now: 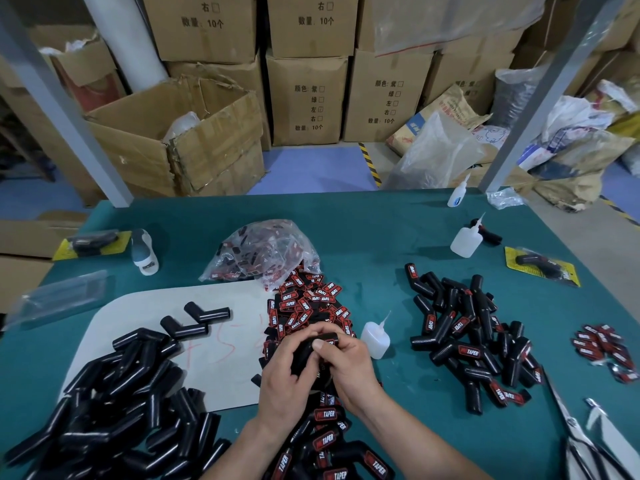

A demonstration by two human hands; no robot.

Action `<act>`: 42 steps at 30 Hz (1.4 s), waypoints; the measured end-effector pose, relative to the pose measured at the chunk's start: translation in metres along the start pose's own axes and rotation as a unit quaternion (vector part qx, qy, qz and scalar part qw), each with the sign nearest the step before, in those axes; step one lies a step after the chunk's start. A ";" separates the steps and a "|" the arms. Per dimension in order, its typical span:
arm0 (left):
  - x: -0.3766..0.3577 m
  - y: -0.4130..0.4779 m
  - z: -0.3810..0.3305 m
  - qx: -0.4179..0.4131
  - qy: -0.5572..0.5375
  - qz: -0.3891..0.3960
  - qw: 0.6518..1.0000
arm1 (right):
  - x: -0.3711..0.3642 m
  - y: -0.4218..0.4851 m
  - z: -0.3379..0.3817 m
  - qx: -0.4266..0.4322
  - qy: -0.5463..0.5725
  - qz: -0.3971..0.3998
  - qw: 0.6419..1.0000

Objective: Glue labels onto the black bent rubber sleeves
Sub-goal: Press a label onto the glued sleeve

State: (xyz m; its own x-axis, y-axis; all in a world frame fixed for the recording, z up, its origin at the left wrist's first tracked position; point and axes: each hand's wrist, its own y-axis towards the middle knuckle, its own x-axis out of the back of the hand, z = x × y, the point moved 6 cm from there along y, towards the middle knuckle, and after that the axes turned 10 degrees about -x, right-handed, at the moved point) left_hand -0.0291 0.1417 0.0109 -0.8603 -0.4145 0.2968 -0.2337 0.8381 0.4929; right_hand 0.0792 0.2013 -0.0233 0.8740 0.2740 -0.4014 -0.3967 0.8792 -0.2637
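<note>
Gripping bent sleeve [313, 351] in both hands [318, 372], upper end pointing up-right.

three glue bottles [465, 241], two hands [287, 375]

black bent sleeve [308, 353] between hands

light: dim, even, bluish, coming from overhead | shadows: lying soft, faint | glare: glinting off plastic bags [433, 157] | edges: bending, blurring from wide-angle lens
</note>
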 end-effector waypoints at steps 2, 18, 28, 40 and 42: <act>0.000 -0.003 0.004 0.000 0.013 -0.004 1.000 | -0.001 0.000 0.000 -0.005 0.022 0.009 1.000; 0.005 -0.003 0.030 0.126 -0.104 -0.085 0.983 | 0.000 0.008 -0.007 -0.106 0.074 0.041 0.991; 0.007 -0.006 0.042 0.193 -0.142 -0.129 0.962 | 0.007 0.005 0.007 0.027 -0.114 -0.042 0.992; 0.005 -0.005 0.029 0.114 -0.095 -0.065 0.987 | 0.002 -0.001 0.009 0.094 -0.152 -0.028 0.983; 0.002 -0.005 0.030 0.115 -0.104 -0.062 0.986 | 0.003 0.000 0.008 0.098 -0.173 -0.036 0.979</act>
State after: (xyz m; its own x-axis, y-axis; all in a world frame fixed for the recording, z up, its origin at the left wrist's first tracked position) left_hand -0.0433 0.1471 -0.0150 -0.8871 -0.4578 0.0598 -0.4196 0.8534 0.3092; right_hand 0.0841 0.2058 -0.0178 0.9541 0.2938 -0.0574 -0.2982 0.9498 -0.0944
